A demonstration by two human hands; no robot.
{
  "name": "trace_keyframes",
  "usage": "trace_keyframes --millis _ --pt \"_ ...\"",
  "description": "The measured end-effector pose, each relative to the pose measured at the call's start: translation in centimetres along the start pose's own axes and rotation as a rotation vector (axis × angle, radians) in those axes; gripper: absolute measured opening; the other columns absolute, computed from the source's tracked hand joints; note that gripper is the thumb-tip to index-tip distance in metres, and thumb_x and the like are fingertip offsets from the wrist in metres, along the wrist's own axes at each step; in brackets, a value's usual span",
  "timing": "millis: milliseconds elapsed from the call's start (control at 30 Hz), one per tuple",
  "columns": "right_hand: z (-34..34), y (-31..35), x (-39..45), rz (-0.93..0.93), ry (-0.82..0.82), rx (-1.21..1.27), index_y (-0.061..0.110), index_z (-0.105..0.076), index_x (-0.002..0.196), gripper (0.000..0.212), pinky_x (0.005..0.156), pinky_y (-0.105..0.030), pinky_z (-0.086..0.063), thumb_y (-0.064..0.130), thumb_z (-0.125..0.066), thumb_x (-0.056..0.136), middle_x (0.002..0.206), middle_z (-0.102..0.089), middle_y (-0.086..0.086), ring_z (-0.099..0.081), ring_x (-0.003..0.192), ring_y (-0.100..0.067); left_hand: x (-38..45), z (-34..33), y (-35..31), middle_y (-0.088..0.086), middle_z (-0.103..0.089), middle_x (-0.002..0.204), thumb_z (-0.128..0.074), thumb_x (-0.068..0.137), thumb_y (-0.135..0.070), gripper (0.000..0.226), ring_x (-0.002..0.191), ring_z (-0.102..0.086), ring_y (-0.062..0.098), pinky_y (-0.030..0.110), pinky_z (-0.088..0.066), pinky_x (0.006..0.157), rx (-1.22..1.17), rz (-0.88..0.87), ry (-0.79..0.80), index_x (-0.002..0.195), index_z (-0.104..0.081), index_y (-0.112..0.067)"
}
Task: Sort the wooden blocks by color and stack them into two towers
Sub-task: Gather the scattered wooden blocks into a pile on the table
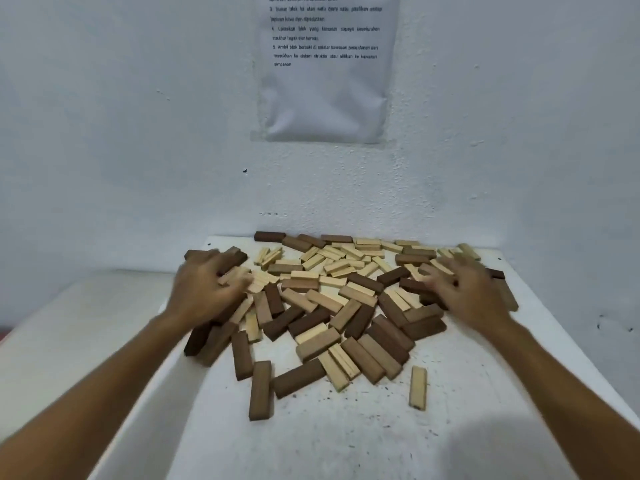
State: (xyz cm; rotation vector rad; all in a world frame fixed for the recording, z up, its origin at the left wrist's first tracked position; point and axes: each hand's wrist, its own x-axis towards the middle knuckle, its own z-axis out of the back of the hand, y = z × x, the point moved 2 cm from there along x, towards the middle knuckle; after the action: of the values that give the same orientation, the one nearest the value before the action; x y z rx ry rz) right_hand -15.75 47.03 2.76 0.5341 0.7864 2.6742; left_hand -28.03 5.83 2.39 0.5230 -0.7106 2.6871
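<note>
A loose pile of dark brown and pale rectangular wooden blocks (pixel 332 299) lies unsorted across the white tabletop (pixel 346 438) against the wall. The left hand (pixel 207 289) and right hand (pixel 464 289) rest on its outer edges, both motion-blurred; whether either grips anything cannot be told. A printed paper sheet (pixel 325 71) is cut off above.

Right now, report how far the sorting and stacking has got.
Done: nothing visible. The blocks lie in one mixed heap on the white table, dark and light together, with no tower begun. In hand: the left hand and right hand rest on the heap's sides; both are blurred, so any hold is unclear. Left: all sorting, both towers.
</note>
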Motion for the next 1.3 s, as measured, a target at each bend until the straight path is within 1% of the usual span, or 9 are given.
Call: trace_keyframes --millis 133,333,533,667,833,933,1000,1100,1300 --pt "-0.5 -6.3 5.0 -0.305 0.140 -0.311 0.039 -0.032 0.148 0.068 0.115 -0.060 -0.011 0.072 -0.033 0.089 0.159 -0.020 -0.010 -0.008 0.146 -0.037 3.0 -1.7 4.6 0.012 -0.023 0.157 -0.030 0.068 -0.090 0.098 0.145 -0.013 0.037 0.066 -0.010 0.111 0.218 0.313 0.301 0.146 -0.036 -0.031" --pt "-4.1 -3.5 6.1 -0.195 0.146 -0.284 0.039 -0.049 0.135 0.068 0.108 -0.056 -0.024 0.080 -0.033 0.083 0.151 -0.037 -0.001 -0.022 0.139 -0.040 3.4 -5.7 0.1 0.010 -0.014 0.161 -0.004 0.057 -0.092 0.109 0.148 -0.014 0.028 0.060 0.002 0.114 0.218 0.164 0.411 0.151 -0.020 -0.039" --pt "-4.9 -1.3 4.2 -0.112 0.031 -0.048 0.033 -0.065 0.118 0.067 0.102 -0.054 -0.039 0.082 -0.047 0.076 0.133 -0.059 0.008 -0.043 0.127 -0.033 2.7 -6.7 -3.6 0.006 -0.038 0.148 -0.033 0.060 -0.088 0.097 0.138 -0.035 0.025 0.045 -0.030 0.112 -0.024 0.085 0.430 0.140 -0.047 -0.033" --pt "-4.6 0.6 2.5 -0.035 0.010 0.354 0.032 -0.069 0.103 0.018 0.097 -0.034 -0.048 0.038 -0.069 0.087 0.114 -0.064 0.011 -0.059 0.109 -0.014 2.0 -4.5 -4.8 -0.011 -0.061 0.116 -0.072 0.077 -0.044 0.052 0.107 -0.061 0.015 0.035 -0.048 0.096 -0.580 0.176 0.285 0.122 -0.063 -0.019" --pt "-2.8 3.8 -0.6 0.184 0.067 0.579 0.030 -0.068 0.104 0.031 0.099 -0.016 -0.044 0.004 -0.067 0.088 0.120 -0.064 0.009 -0.055 0.122 -0.010 0.3 -1.7 -5.1 -0.003 -0.064 0.125 -0.072 0.085 -0.026 0.037 0.099 -0.068 0.008 0.040 -0.050 0.099 -0.790 0.187 0.134 0.120 -0.065 -0.017" --pt "-0.8 3.5 -4.2 0.174 0.193 0.326 0.037 -0.055 0.131 0.054 0.105 -0.012 -0.031 0.044 -0.074 0.081 0.147 -0.044 0.006 -0.035 0.139 -0.011 -3.2 0.8 -2.6 -0.014 -0.055 0.133 -0.066 0.064 -0.071 0.065 0.127 -0.046 0.002 0.033 -0.035 0.109 -0.452 0.019 0.196 0.121 -0.060 -0.041" --pt "0.3 2.0 -7.8 0.200 0.436 0.010 0.054 -0.019 0.147 0.101 0.119 -0.037 -0.013 0.087 -0.058 0.060 0.162 0.000 0.016 0.003 0.149 -0.011 -6.6 2.6 0.3 -0.017 -0.031 0.153 -0.061 0.058 -0.086 0.083 0.145 -0.018 0.007 0.043 -0.024 0.115 -0.247 -0.159 0.314 0.133 -0.042 -0.058" --pt "0.1 0.6 -12.3 0.306 0.633 -0.385 0.058 0.024 0.139 0.121 0.115 -0.048 0.019 0.105 -0.035 0.044 0.146 0.046 0.018 0.048 0.133 -0.015 -11.4 3.0 2.5 -0.015 0.006 0.162 -0.064 0.047 -0.092 0.119 0.149 0.013 0.015 0.054 -0.008 0.116 -0.008 -0.303 0.484 0.144 -0.002 -0.061" --pt "-3.5 2.5 -12.0 0.371 0.564 -0.465 0.056 0.028 0.137 0.112 0.114 -0.061 0.016 0.106 -0.010 0.045 0.158 0.031 0.003 0.041 0.138 -0.022 -11.1 -0.1 -2.1 -0.017 0.013 0.158 -0.057 0.038 -0.099 0.127 0.144 0.029 0.019 0.054 0.008 0.116 0.063 -0.265 0.505 0.148 -0.015 -0.050"
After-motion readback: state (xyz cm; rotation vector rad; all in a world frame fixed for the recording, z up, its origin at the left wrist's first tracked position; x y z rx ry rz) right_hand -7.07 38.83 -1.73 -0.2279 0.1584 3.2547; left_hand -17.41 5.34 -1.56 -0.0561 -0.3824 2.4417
